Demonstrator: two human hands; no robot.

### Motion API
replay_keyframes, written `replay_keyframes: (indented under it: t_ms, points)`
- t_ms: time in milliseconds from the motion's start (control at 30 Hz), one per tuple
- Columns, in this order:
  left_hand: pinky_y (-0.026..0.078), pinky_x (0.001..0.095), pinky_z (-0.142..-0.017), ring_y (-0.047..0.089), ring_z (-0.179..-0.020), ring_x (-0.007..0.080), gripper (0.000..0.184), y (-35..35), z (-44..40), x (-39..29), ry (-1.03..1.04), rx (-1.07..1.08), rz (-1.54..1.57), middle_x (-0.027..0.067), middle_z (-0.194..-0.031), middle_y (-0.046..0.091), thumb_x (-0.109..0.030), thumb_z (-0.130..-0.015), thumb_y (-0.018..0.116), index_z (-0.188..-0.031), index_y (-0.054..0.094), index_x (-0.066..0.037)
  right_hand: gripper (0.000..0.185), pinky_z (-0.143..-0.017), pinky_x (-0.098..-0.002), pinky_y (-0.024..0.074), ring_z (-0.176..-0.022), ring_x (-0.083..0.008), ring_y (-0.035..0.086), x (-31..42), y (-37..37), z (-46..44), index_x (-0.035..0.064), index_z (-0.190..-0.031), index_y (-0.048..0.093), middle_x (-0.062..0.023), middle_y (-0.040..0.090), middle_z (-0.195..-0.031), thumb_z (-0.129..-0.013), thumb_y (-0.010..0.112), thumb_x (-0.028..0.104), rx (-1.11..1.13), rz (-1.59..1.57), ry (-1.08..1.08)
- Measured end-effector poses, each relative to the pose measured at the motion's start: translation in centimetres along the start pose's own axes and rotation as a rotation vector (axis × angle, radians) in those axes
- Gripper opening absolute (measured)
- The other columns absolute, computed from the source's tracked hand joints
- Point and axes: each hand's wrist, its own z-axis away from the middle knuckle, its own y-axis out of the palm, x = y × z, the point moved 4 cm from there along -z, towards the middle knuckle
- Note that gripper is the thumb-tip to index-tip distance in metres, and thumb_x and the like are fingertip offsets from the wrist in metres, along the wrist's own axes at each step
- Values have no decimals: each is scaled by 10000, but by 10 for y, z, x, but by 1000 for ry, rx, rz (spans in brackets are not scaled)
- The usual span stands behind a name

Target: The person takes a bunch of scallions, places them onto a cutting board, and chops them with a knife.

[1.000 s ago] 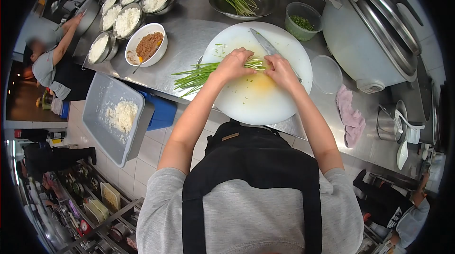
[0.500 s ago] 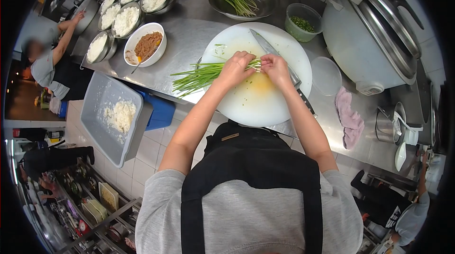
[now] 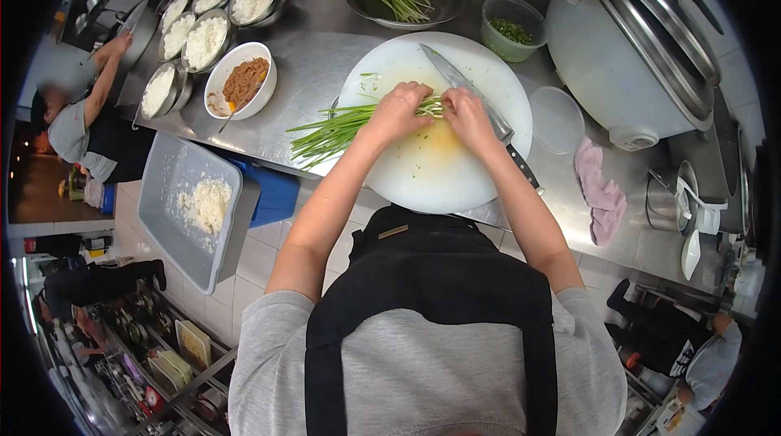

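A bunch of spring onions [image 3: 333, 131] lies across the round white cutting board [image 3: 399, 184], green tops hanging past its left edge. My left hand [image 3: 401, 113] is closed over the bunch near its white ends. Right beside it, my right hand [image 3: 468, 119] pinches those white ends, its fingertips close to the left hand's. A large knife [image 3: 464, 82] lies flat on the board behind and beside my right hand, its black handle [image 3: 523, 166] pointing toward me. Small green bits and a yellowish stain mark the board.
Behind the board stand a metal bowl [image 3: 447, 9] of more spring onions and a tub of chopped greens [image 3: 512, 36]. Rice bowls [image 3: 203, 41] and a white bowl of brown paste [image 3: 264, 94] are left. A rice cooker [image 3: 618, 62], lid [image 3: 557, 120] and pink cloth [image 3: 600, 192] are right.
My right hand has come slightly closer to my left at the white ends of the spring onions. The whole view has shifted a little; the knife stays on the board.
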Motion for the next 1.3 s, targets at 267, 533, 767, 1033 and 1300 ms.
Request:
replay_keyframes:
  t_ms: [267,533,767,1033,1300]
  points:
    - [477,427,-865,574,-994,347,376,10,9,4,123,-194,59,155,-1011,631,-95,-719,731,-1069,628,-2,373,-871,-429,486,-1023,-371,597,4,-7,-2,-4,-1133,612,-192,631,-1050,-761,618,-27,-34,-151,10]
    - [484,417,-859,599,-963,351,290,3,8,3,22,-212,154,178,-972,651,-85,-744,696,-1009,634,14,338,-885,-419,481,-1012,-341,588,14,1,-1,21,-1154,639,-140,640,-1039,-819,651,60,-10,-27,-240]
    - [489,431,-831,621,-921,362,281,15,7,15,150,-336,175,188,-950,666,-163,-783,711,-1007,647,-5,300,-829,-413,485,-924,-347,602,16,-1,-4,32,-1128,649,-166,649,-988,-829,640,51,-24,-24,-229]
    - [490,436,-832,626,-918,344,295,6,7,2,109,-157,-49,143,-888,655,-221,-799,689,-1025,647,-35,453,-958,-407,440,-1118,-358,553,15,-17,2,-19,-1229,571,-185,611,-1145,-789,662,38,31,-11,-169]
    - [469,419,-911,563,-1053,337,371,7,2,7,161,-65,-23,165,-1057,616,-84,-717,710,-1071,622,-17,392,-857,-431,459,-999,-337,554,-1,2,-10,29,-1092,635,-147,565,-997,-718,736,87,134,189,-213]
